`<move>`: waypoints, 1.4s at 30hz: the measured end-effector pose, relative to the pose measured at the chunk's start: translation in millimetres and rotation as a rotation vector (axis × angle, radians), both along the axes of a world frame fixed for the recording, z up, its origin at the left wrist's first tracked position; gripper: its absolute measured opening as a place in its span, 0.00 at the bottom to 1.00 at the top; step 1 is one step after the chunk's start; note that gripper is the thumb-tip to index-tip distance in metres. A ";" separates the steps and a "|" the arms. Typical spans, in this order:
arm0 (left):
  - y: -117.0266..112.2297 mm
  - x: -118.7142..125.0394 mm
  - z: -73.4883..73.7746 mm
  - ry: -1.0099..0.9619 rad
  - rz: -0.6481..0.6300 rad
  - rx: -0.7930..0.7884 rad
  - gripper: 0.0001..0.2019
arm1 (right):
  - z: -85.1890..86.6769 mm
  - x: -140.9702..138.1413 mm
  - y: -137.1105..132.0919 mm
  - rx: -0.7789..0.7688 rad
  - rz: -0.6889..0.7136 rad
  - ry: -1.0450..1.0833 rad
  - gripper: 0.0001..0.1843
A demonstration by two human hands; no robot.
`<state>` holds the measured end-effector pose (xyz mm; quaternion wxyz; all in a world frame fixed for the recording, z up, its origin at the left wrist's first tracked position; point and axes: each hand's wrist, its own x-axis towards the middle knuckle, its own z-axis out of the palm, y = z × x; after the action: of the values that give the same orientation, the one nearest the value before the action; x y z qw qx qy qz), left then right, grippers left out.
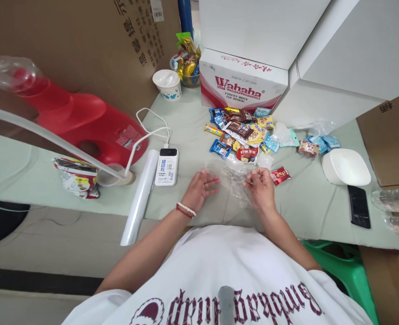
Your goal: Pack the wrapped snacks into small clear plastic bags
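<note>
A crumpled clear plastic bag (237, 186) lies between my hands over the green tabletop. My right hand (263, 188) pinches its right side between thumb and fingers. On the other side, my left hand (201, 189) has its fingers stretched out beside the film's left edge; whether they touch it I cannot tell. Beyond the bag sits a pile of wrapped snacks (240, 130) in brown, blue and yellow packets, with a red-wrapped snack (247, 155) at its near side. A small red packet (280, 175) rests just right of my right hand.
Leftward are a white power bank (167, 167) with a cable, a plastic film roll (140, 198) and a large red jug (94, 119). A Wahaha carton (243, 83) stands behind the snacks. At right are a white bowl (345, 167) and a black phone (359, 206).
</note>
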<state>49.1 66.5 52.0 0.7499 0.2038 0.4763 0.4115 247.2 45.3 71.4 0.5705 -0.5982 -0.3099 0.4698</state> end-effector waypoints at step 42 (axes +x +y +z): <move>-27.2 -19.4 -3.8 0.197 0.025 -0.132 0.31 | -5.3 -6.8 -45.2 -0.273 0.257 0.239 0.27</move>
<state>29.7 39.3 48.2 0.7060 0.1876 0.5764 0.3663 240.4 0.1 66.2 0.4523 -0.5655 -0.2475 0.6437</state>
